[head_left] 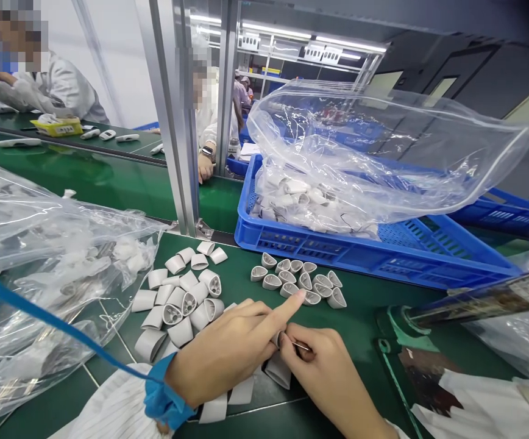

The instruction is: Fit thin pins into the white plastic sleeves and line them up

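Note:
My left hand (pixel 232 344), with a blue wrist strap (pixel 166 390), is closed on a small grey plastic part (pixel 277 338), mostly hidden by fingers. Its index finger points outward over the table. Close against it, my right hand (pixel 322 360) pinches a thin, shiny strip (pixel 298 346) whose kind I cannot make out. Beneath the hands lie loose grey plastic sleeves (pixel 277 371). A heap of similar sleeves (pixel 181 332) spreads to the left. Beyond my fingertips, several sleeves stand on end in a group (pixel 287 276), their hollow openings facing up.
A blue crate (pixel 337 250) holds a clear bag (pixel 383 158) of pale parts. Another bag (pixel 40 274) covers the left side. At right stands a green metal fixture (pixel 404 329). A metal post (pixel 173 122) rises behind the heap. Co-workers (pixel 70 85) sit across the green conveyor (pixel 100 174).

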Demonstrator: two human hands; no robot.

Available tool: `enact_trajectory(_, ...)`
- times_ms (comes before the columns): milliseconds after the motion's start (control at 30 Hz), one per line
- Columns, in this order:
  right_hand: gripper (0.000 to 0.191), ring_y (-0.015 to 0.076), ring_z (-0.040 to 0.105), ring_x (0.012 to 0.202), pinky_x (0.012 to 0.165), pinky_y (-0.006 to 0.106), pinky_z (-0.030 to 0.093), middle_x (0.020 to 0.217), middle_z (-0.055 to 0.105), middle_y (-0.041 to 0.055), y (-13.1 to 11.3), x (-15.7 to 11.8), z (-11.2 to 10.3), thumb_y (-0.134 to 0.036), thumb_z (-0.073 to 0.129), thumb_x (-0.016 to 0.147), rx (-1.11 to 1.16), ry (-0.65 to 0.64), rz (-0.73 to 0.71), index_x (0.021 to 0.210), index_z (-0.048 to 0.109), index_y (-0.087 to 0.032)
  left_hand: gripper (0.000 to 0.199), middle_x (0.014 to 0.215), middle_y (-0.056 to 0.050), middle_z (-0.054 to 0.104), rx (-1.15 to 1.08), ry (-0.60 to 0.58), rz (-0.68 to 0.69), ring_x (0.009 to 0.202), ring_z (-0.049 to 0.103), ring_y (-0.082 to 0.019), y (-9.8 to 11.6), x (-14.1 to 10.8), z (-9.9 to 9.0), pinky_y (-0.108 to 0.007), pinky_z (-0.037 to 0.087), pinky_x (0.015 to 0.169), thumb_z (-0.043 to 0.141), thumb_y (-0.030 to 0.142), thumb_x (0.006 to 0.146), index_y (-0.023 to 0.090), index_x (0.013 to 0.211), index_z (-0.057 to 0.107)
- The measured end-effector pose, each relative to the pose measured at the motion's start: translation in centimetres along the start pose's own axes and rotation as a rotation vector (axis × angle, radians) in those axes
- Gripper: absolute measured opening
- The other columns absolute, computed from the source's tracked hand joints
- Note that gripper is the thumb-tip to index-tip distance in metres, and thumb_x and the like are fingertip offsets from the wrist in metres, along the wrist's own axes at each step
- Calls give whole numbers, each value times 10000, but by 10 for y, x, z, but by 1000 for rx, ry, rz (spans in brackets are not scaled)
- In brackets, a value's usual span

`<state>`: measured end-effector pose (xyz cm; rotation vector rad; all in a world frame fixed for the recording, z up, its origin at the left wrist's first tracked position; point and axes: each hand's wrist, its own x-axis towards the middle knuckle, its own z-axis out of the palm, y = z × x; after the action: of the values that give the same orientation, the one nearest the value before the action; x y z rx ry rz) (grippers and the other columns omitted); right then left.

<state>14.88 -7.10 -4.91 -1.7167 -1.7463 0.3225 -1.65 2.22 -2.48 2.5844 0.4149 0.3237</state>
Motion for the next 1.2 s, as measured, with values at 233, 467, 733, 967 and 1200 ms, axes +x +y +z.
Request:
enact_trajectory(233, 182, 80, 219, 432, 417, 211, 206, 568, 167, -86, -2, -4, -12, -261, 497, 992, 104, 200, -9, 826, 526, -193, 921, 1201, 21, 667, -256, 81, -110, 1143, 622, -200, -7, 0, -2, -363, 524, 987, 621, 125, 934, 432, 1556, 15)
enact_trajectory(467, 126, 84, 327, 441, 456, 185, 293, 565, 353, -91, 13, -5, -23, -314, 537, 1010, -4, -31, -149, 1064, 637, -259, 627, 1255, 10, 662, -281, 87, -90, 1150, 638, -204, -16, -1, 2, -344, 528, 988, 609, 252, 965, 393, 1503, 319)
enact_trajectory(733, 361, 105, 322, 438, 451, 185, 329, 543, 280, -64, 30, -18, -24, -515, 483, 998, -93, 62, 54, 887, 652, -216, 516, 1353, -43, 622, -147, 223, -22, 1279, 549, -236, -20, 1, -11, -425, 460, 1091, 686, 334, 907, 268, 1384, 502)
enact_trajectory(967, 554, 111, 315, 418, 416, 192, 341, 591, 204, -57, 62, -39, -21, -718, 429, 926, -222, 290, 375, 798, 588, -203, 273, 1344, -108, 605, 228, 466, -285, 1329, 476, -294, -73, -1, -23, -527, 380, 1125, 565, 262, 957, 180, 1205, 642)
enact_trajectory(1200, 656, 113, 328, 414, 402, 190, 339, 559, 234, -60, 58, -20, -23, -804, 380, 875, -155, 211, 414, 766, 588, -192, 259, 1312, -118, 597, 277, 354, -390, 1305, 472, -315, -79, -1, -18, -524, 382, 1096, 500, 289, 985, 164, 1139, 666)
